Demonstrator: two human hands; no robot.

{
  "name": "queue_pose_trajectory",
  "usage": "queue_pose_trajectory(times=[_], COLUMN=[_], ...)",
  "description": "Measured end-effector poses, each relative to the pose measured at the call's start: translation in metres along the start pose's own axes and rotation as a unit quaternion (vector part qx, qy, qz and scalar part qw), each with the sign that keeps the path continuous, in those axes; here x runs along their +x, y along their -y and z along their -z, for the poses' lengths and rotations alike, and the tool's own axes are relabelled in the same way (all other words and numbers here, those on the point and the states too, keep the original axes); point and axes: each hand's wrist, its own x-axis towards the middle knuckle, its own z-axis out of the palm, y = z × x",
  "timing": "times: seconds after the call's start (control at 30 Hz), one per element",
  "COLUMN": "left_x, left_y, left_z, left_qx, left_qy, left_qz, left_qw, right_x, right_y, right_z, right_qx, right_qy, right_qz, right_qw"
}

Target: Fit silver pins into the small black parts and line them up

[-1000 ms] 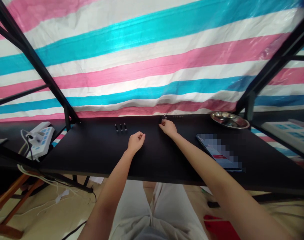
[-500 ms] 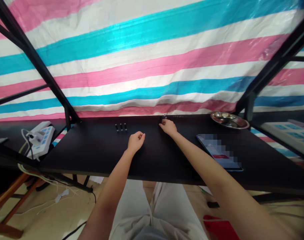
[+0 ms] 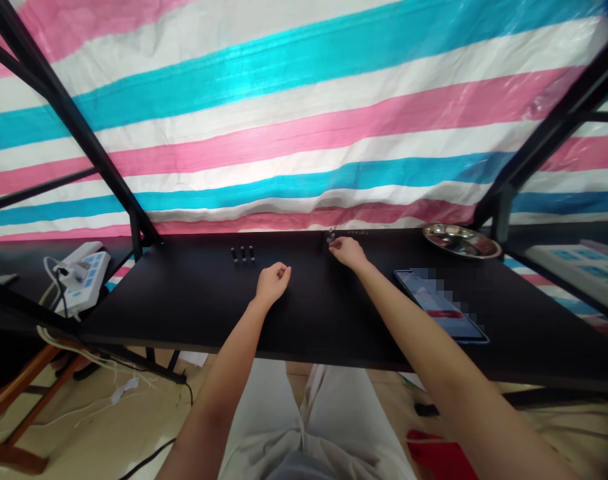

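My right hand [image 3: 349, 253] is pinched at the far side of the black table [image 3: 184, 300], beside some small shiny pieces [image 3: 331, 235]. Its fingertips hide whatever they may hold. Closer to me, my left hand [image 3: 273, 283] rests with its fingers curled together, and I cannot make out anything in them. Left of it, three small dark cylinders with light ends [image 3: 243, 254] stand in a row. Several tiny pale bits [image 3: 357, 233] lie in a line near the back edge, right of the shiny pieces.
A round steel plate [image 3: 494, 251] sits at the back right, with a phone or tablet [image 3: 441, 303] in front of it. White power strips [image 3: 91, 283] lie to the left. Black metal posts [image 3: 134, 227] flank the table, and a striped sheet [image 3: 294, 127] hangs behind.
My right hand has shifted slightly to the right, showing more of the small shiny pieces. My left hand has hardly moved.
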Motion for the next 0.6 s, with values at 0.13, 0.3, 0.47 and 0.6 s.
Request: queue_pose_trajectory(times=[0.13,0.3,0.47,0.6], left_x=[-0.0001,-0.0003,-0.0009,-0.0008], left_y=[0.0009,-0.0005,-0.0028,-0.0017], left_z=[0.0003,0.0016,0.0017,0.0009], left_qx=[-0.001,-0.001,0.003,0.004], left_qy=[-0.002,-0.001,0.002,0.001], left_qz=[-0.004,0.0,0.005,0.006], left_qw=[1.0,1.0,1.0,1.0], right_x=[-0.0078,-0.0114,-0.0103,-0.009], right_y=[0.0027,0.0015,-0.0007,-0.0016], right_z=[0.0009,-0.0034,-0.0065,-0.0072], right_qx=[-0.011,-0.041,-0.059,-0.063], right_qy=[-0.03,-0.046,-0.044,-0.032], right_qz=[-0.018,-0.017,-0.015,-0.021], right_qw=[0.999,0.998,0.997,0.997])
